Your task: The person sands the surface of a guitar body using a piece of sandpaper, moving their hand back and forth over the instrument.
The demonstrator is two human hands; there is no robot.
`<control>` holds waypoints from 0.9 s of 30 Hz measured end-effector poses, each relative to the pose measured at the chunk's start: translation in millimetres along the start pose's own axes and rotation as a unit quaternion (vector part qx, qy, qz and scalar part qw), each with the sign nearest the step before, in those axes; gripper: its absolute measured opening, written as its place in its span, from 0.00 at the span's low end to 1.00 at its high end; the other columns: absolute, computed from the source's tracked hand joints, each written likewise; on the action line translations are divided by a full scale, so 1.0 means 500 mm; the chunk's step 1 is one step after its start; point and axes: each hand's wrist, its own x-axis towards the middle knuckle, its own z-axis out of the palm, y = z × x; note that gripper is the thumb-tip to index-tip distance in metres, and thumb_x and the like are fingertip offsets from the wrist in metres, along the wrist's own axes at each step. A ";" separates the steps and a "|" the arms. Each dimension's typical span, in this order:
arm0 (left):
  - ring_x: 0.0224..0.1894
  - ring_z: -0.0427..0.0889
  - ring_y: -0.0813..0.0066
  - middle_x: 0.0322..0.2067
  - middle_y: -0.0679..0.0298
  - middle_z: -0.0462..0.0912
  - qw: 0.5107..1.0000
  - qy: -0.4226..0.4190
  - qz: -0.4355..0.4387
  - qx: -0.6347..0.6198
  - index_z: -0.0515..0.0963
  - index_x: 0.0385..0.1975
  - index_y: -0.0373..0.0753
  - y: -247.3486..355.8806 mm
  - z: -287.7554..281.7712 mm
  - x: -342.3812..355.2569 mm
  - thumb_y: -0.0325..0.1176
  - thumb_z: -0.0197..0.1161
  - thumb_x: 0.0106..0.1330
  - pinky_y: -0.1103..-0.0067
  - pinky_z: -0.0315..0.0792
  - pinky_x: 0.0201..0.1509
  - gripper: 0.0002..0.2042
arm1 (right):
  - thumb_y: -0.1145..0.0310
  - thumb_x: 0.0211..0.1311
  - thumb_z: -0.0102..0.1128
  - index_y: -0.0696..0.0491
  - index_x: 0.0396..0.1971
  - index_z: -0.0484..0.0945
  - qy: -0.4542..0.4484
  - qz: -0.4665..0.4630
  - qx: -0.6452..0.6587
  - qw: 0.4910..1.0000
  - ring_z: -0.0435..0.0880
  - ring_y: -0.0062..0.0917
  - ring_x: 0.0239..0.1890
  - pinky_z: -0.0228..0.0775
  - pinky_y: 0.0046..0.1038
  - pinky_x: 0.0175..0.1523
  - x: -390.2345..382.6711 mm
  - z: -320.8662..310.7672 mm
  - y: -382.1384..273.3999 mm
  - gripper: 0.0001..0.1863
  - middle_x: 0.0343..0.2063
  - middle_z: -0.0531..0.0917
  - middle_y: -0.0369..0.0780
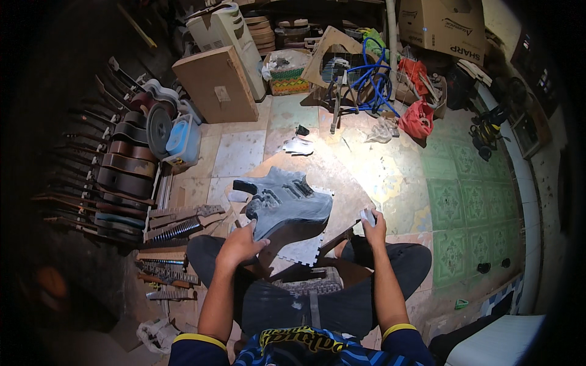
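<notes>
A dark grey, unpainted-looking electric guitar body [293, 213] lies tilted in front of my crossed legs, its cut-out cavities facing up. Under it is a pale foam mat [299, 251] with jigsaw edges, on a brown board [349, 196]. My left hand [242, 245] grips the body's near left edge, thumb on top and the other fingers partly hidden. Off to the right of the body, my right hand [374, 229] is closed on a small whitish folded piece [367, 216], which looks like sandpaper. That hand does not touch the guitar body.
At left, several guitars [128, 161] stand in a rack, with guitar necks and files [177, 230] nearer me. A blue-lidded tub [178, 139] and a wooden panel [215, 85] stand behind. Blue hose [379, 82], red bags [417, 119] and a carton [441, 27] are at the back.
</notes>
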 end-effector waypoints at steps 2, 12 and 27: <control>0.44 0.88 0.49 0.40 0.40 0.86 1.000 0.002 -0.010 -0.012 0.74 0.63 0.27 0.003 -0.013 0.001 0.50 0.74 0.60 0.64 0.78 0.52 0.38 | 0.66 0.57 0.74 0.57 0.58 0.77 0.000 -0.010 0.003 1.000 0.80 0.48 0.57 0.71 0.43 0.63 0.000 -0.001 -0.005 0.29 0.52 0.82 0.54; 0.21 0.83 0.71 0.18 0.57 0.84 0.979 0.094 -0.032 -0.178 0.87 0.34 0.29 -0.047 -0.081 0.038 0.46 0.81 0.52 0.70 0.76 0.31 0.23 | 0.67 0.58 0.73 0.58 0.59 0.76 -0.020 0.004 -0.001 1.000 0.80 0.48 0.58 0.71 0.43 0.64 0.000 -0.004 -0.011 0.29 0.53 0.82 0.54; 0.55 0.82 0.51 0.52 0.48 0.83 0.905 0.404 0.109 -0.080 0.77 0.57 0.34 0.109 -0.200 0.178 0.37 0.84 0.43 0.65 0.76 0.57 0.37 | 0.69 0.57 0.74 0.60 0.59 0.77 -0.032 0.011 -0.031 0.999 0.82 0.45 0.58 0.72 0.40 0.65 -0.007 -0.004 -0.025 0.29 0.53 0.83 0.55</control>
